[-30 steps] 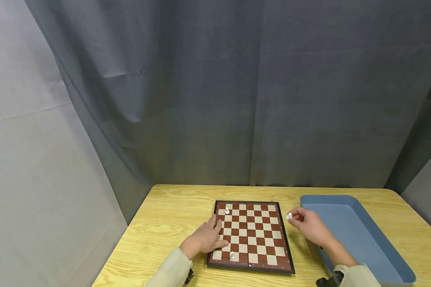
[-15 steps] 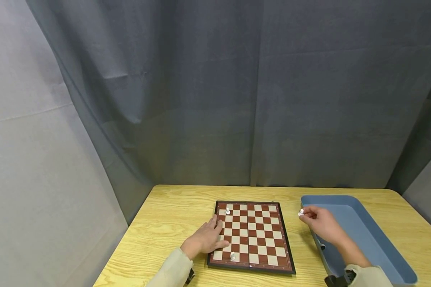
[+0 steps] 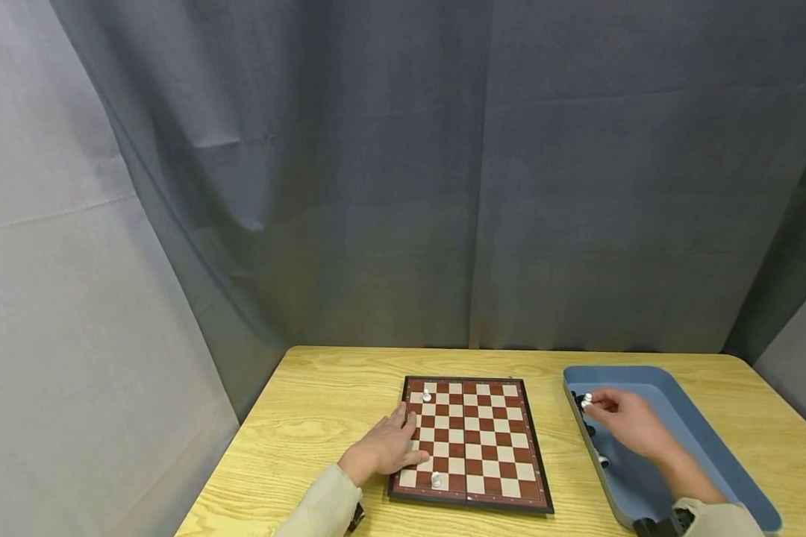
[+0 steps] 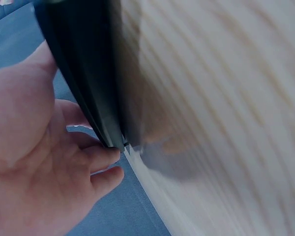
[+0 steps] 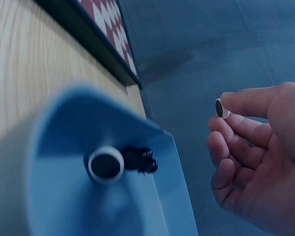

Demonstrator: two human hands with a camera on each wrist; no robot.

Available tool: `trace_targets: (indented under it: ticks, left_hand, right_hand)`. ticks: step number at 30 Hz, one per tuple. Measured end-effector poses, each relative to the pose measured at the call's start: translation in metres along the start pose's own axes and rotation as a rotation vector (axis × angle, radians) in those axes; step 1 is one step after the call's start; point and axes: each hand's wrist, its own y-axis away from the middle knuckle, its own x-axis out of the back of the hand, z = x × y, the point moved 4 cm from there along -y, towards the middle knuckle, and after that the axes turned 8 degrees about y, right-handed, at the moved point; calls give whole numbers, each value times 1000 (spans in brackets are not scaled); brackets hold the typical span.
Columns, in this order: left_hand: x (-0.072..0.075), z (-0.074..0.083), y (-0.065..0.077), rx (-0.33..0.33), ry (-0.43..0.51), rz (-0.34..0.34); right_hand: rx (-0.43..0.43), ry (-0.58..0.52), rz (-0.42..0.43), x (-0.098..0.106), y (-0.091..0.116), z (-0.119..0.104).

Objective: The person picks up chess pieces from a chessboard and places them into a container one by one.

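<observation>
My left hand [image 3: 384, 441] rests on the left edge of the brown and white chessboard [image 3: 486, 452], fingers extended across its border. In the left wrist view, the fingers [image 4: 105, 182] lie along the board's dark side. My right hand [image 3: 628, 424] pinches a small white chess piece [image 3: 587, 400] between thumb and fingertips, over the left side of the blue tray [image 3: 715, 455]. The right wrist view shows the held piece's dark round base. Two white chess pieces stand on the board, one near the far left corner [image 3: 426, 395], the other near the front edge [image 3: 436, 479].
Several black and white pieces lie along the tray's left wall, among them a black piece [image 5: 146, 161] beside a white one with a dark base [image 5: 106, 165]. The wooden table [image 3: 295, 418] extends left of the board. A grey curtain [image 3: 403, 186] hangs behind it.
My right hand has moved right with the white chess piece, from beside the board to over the tray. Pieces along the tray's left wall have come into view. The left hand has stayed put.
</observation>
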Motion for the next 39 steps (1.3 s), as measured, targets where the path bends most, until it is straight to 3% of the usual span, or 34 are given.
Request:
trace_targets:
  ticks: [19,30,39]
  left_hand:
    - [0,1,1,-4,-6,4]
    - [0,1,1,1,-8,5]
    - [-2,-1,0,6,-1,17]
  right_hand:
    - [-59,126,-17,16,6,36]
    - [-51,143,4,18,8,28]
    - [-2,103,20,7,7,3]
